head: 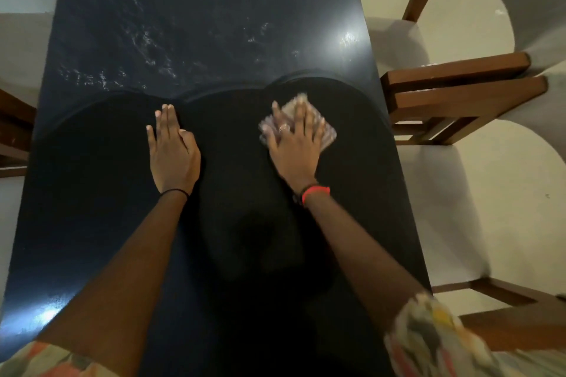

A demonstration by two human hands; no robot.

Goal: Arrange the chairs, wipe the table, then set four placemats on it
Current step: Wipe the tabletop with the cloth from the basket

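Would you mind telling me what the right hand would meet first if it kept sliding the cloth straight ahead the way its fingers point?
Nothing stands in that line: the right hand, flat on the cloth, points up the dark table, with only wet streaks ahead.

Pale off-white floor on both sides, smooth, no visible pattern; rounded grey shadows fall across it on the right, one curved edge near the top right, another lower down; bright overhead-light glare spot reflected near the right side, fainter bluish sheen at lower left; scattered speckled highlights further up; lighting dim overall, the near middle in deep shadow; no walls or windows in view; edges of the frame bowed by the wide-angle lens.
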